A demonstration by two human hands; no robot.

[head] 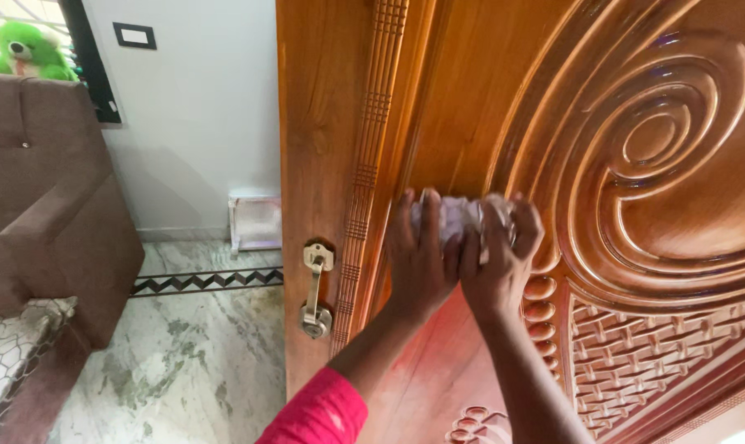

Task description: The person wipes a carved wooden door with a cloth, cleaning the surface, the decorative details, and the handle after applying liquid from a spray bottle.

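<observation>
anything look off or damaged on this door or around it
Nothing stands out. The carved wooden door looks intact, its metal handle hangs straight, and both hands, left hand and right hand, press a crumpled pale cloth against the panel.

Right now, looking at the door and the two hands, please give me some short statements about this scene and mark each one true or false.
1. Both hands, left hand and right hand, press a crumpled pale cloth against the carved wooden door. True.
2. The door handle is black plastic. False: it is silver-coloured metal.
3. A green plush toy sits above the brown sofa. True.
4. The floor is carpeted. False: it is marble-like stone.
5. The left sleeve is blue. False: pink.
</observation>
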